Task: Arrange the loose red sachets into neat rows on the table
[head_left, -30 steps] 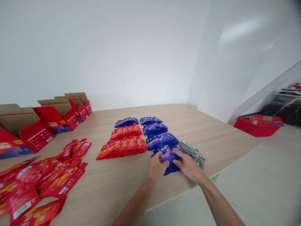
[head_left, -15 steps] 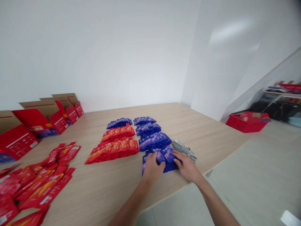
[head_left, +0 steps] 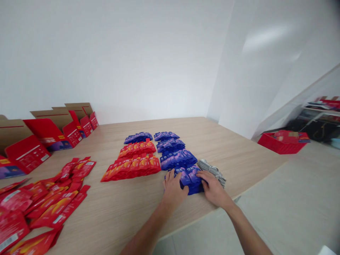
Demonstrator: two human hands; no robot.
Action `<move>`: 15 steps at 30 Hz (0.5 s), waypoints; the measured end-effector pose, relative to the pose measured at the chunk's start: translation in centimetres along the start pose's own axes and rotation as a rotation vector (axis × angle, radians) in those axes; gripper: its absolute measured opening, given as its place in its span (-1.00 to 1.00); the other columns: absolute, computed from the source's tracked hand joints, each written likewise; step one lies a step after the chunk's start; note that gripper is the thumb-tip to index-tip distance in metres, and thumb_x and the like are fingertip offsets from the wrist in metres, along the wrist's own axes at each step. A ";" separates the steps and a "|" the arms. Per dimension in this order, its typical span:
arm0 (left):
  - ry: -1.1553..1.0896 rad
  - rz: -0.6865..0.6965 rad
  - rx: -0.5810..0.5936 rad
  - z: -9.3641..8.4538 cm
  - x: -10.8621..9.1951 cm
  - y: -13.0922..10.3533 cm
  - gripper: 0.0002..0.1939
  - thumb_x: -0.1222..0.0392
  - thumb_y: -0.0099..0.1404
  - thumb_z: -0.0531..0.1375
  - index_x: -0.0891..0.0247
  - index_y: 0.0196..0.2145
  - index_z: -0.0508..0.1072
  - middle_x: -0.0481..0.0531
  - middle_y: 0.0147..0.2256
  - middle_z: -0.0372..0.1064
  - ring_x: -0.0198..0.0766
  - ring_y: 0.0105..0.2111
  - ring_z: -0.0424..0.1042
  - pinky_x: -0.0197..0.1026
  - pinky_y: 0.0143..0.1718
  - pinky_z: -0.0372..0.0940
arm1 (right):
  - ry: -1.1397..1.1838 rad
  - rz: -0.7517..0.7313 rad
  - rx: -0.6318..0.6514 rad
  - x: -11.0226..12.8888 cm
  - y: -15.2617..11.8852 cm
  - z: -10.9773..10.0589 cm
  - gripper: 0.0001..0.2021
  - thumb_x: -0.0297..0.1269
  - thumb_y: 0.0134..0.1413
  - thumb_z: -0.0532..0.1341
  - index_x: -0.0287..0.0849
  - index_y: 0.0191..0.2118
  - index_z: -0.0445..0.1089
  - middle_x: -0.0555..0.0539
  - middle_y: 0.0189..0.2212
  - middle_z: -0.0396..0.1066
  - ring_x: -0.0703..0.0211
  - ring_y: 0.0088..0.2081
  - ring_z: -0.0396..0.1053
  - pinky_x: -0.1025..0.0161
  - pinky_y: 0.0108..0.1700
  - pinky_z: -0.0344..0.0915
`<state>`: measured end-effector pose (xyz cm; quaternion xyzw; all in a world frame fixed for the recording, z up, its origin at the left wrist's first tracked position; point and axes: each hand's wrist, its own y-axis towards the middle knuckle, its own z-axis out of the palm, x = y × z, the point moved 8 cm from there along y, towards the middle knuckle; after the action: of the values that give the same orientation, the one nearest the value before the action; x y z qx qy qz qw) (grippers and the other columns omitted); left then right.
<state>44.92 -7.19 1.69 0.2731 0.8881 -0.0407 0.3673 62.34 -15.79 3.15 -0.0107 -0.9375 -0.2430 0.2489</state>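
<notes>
Pouches in blue (head_left: 192, 177) lie on the surface (head_left: 127, 209) between and beneath the hands; the left hand (head_left: 174, 189) is open, fingers spread over their left side, while the right hand (head_left: 214, 189) curls loosely at their right edge, whether pinching one I cannot tell. Cupped from both sides, the overlapping row seems held so it stays level and tight. Beyond the hands, blue rows (head_left: 178, 158) and, left of them, red rows (head_left: 134, 166) overlap face up, probably to make counting easy. Striped cloth (head_left: 209, 168) sits just beside the right hand. White Chinese characters head the blue fronts, too blurred to read surely; loose red pouches (head_left: 54, 205) far left of the hands show pale barcode labels, and the open cartons (head_left: 29, 154) beyond carry illegible white print.
</notes>
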 end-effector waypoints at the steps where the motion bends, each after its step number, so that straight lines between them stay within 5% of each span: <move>1: -0.006 -0.005 0.006 -0.1 0.1 0.0 -0.32 0.13 0.10 0.24 0.15 0.21 0.36 0.25 0.34 0.03 0.16 0.34 -0.05 0.16 0.28 -0.09 | -0.006 -0.004 -0.004 0.1 0.0 0.0 -0.60 -0.43 0.12 0.05 -0.13 0.01 0.49 -0.16 0.07 0.45 -0.02 0.16 0.32 -0.12 0.29 0.15; 9: -0.029 0.004 -0.026 -3.4 0.9 -1.1 -0.17 0.09 0.10 0.25 0.15 0.33 0.18 0.23 0.40 -0.11 0.15 0.38 -0.16 0.15 0.33 -0.15 | -0.131 0.012 -0.042 4.0 1.6 0.1 -0.54 -0.37 0.11 0.08 -0.11 0.14 0.41 -0.15 0.24 0.26 -0.12 0.33 0.06 -0.22 0.33 0.06; 15: 0.100 -0.076 -0.052 -8.5 4.6 -2.5 -0.10 0.01 0.11 0.24 0.11 0.37 0.07 0.15 0.42 -0.20 0.04 0.41 -0.24 0.11 0.36 -0.20 | -0.156 -0.098 -0.057 10.2 4.0 3.8 -0.54 -0.28 0.21 0.09 -0.13 0.22 0.32 -0.16 0.30 0.15 -0.14 0.35 -0.01 -0.24 0.34 0.03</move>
<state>35.63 -4.87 4.40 0.2312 0.9159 -0.0181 0.3276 52.17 -11.53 6.90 0.0092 -0.9461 -0.2800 0.1626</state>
